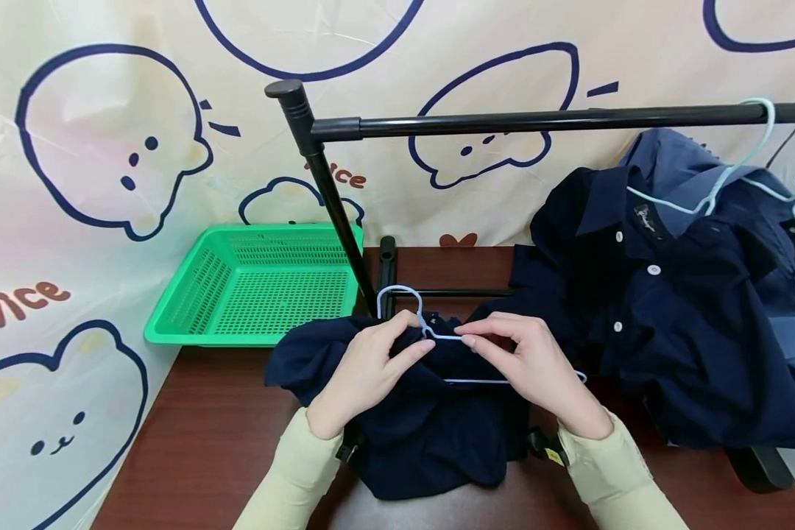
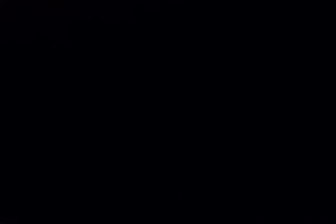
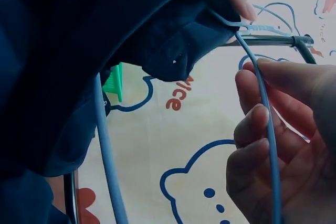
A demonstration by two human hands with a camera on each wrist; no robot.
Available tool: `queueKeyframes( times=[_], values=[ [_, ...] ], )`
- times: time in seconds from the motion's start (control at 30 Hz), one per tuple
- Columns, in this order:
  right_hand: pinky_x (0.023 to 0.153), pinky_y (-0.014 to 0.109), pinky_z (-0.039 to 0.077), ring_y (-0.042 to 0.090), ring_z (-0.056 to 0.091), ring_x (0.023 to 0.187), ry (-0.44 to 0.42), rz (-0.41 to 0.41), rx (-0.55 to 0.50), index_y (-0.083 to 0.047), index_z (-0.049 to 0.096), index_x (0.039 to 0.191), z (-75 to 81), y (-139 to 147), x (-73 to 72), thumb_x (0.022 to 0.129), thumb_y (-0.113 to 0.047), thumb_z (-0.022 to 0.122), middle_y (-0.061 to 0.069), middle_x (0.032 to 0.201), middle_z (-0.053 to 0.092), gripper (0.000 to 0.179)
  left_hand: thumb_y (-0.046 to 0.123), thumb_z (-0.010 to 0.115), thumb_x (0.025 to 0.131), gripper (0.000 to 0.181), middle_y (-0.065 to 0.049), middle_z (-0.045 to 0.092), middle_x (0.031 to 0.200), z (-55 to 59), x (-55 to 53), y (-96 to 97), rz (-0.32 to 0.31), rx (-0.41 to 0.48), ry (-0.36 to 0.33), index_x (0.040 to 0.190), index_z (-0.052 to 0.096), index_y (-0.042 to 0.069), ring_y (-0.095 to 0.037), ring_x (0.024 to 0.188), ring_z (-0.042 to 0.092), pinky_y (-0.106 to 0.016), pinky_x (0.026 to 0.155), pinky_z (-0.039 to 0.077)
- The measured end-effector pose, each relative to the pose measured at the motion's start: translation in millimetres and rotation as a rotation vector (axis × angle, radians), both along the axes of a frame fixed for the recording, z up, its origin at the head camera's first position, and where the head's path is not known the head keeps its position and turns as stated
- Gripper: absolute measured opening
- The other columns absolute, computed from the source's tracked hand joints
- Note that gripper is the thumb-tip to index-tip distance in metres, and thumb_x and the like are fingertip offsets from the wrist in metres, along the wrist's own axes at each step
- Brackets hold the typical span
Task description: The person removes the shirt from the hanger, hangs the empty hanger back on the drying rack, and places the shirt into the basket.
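Note:
A light blue clothes hanger (image 1: 449, 337) is partly inside a dark navy shirt (image 1: 430, 449), its hook pointing up and left. My left hand (image 1: 361, 368) pinches the hanger at the base of the hook, with shirt cloth under the fingers. Between thumb and fingertips, my right hand (image 1: 526, 361) holds the upper bar right of the hook. The lower bar runs below that hand, its right end bare of cloth. In the right wrist view the hanger (image 3: 270, 145) crosses in front of the curled fingers (image 3: 252, 121). The left wrist view is black.
A green plastic basket (image 1: 165, 316) stands at the back left. Behind the hands rises a black garment rack (image 1: 536, 121). Navy (image 1: 695, 346) and blue shirts (image 1: 679, 158) hang on hangers at the right. A brown table (image 1: 205, 434) lies beneath; a printed cloth (image 1: 252, 140) covers the wall.

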State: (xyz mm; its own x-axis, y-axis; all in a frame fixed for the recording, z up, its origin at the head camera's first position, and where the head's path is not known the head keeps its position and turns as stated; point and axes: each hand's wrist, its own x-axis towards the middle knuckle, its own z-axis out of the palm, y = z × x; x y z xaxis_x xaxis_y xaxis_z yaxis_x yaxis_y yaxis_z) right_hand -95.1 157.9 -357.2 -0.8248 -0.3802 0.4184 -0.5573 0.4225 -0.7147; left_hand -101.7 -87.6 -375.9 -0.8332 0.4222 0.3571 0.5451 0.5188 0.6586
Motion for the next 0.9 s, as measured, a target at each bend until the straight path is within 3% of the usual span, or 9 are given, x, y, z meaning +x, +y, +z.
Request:
queueKeyframes(
  times=[0.13, 0.3, 0.47, 0.57, 0.73, 0.9],
  values=[
    [0.05, 0.025, 0.039, 0.009, 0.049, 0.06, 0.004, -0.021, -0.004, -0.021, 0.072, 0.102, 14.5, 0, 5.9, 0.088, -0.014, 0.066, -0.007, 0.084, 0.065, 0.016, 0.042, 0.051, 0.095, 0.017, 0.023, 0.058, 0.094, -1.0, -2.5, -6.5, -0.025, 0.027, 0.032, 0.105, 0.06, 0.033, 0.002, 0.076, 0.053, -0.022, 0.067, 0.045],
    [0.058, 0.025, 0.043, 0.011, 0.056, 0.071, -0.03, -0.067, -0.031, -0.012, 0.072, 0.099, 33.1, 7, 13.4, 0.088, -0.007, 0.065, -0.002, 0.086, 0.066, 0.014, 0.041, 0.051, 0.095, 0.017, 0.022, 0.061, 0.096, -1.2, -4.6, -20.0, 0.025, 0.009, 0.104, 0.104, 0.063, 0.032, 0.003, 0.078, 0.054, -0.022, 0.068, 0.046],
    [0.061, 0.022, 0.045, 0.014, 0.059, 0.073, -0.071, -0.118, -0.059, -0.01, 0.071, 0.1, 33.2, 22, 13.2, 0.089, -0.004, 0.063, -0.002, 0.085, 0.066, 0.015, 0.039, 0.043, 0.099, 0.023, 0.021, 0.061, 0.095, 0.2, -5.4, -30.0, 0.078, -0.018, 0.131, 0.101, 0.064, 0.029, 0.002, 0.078, 0.055, -0.024, 0.069, 0.046],
    [0.064, 0.021, 0.046, 0.017, 0.06, 0.075, -0.085, -0.118, -0.072, -0.007, 0.071, 0.101, 31.1, 29, 11.9, 0.089, -0.002, 0.063, 0.001, 0.083, 0.066, 0.015, 0.038, 0.041, 0.1, 0.026, 0.02, 0.061, 0.097, 0.3, -5.1, -31.8, 0.075, -0.035, 0.116, 0.102, 0.064, 0.028, 0.001, 0.08, 0.055, -0.026, 0.07, 0.045],
    [0.064, 0.021, 0.047, 0.016, 0.06, 0.076, -0.102, -0.118, -0.061, -0.007, 0.07, 0.102, 33.3, 30, 12.9, 0.09, -0.003, 0.061, 0.0, 0.085, 0.066, 0.016, 0.042, 0.047, 0.097, 0.022, 0.021, 0.061, 0.096, -1.9, -4.8, -30.6, 0.068, -0.063, 0.106, 0.105, 0.063, 0.031, -0.001, 0.067, 0.05, -0.025, 0.061, 0.043],
    [0.056, 0.023, 0.044, 0.013, 0.056, 0.068, -0.06, -0.123, -0.011, -0.01, 0.071, 0.102, 41.4, 20, 16.7, 0.089, -0.007, 0.064, -0.004, 0.088, 0.066, 0.015, 0.042, 0.049, 0.096, 0.017, 0.023, 0.059, 0.088, -2.9, -5.0, -24.9, 0.066, -0.063, 0.13, 0.103, 0.062, 0.033, 0.0, 0.059, 0.044, -0.022, 0.056, 0.04]
  ],
)
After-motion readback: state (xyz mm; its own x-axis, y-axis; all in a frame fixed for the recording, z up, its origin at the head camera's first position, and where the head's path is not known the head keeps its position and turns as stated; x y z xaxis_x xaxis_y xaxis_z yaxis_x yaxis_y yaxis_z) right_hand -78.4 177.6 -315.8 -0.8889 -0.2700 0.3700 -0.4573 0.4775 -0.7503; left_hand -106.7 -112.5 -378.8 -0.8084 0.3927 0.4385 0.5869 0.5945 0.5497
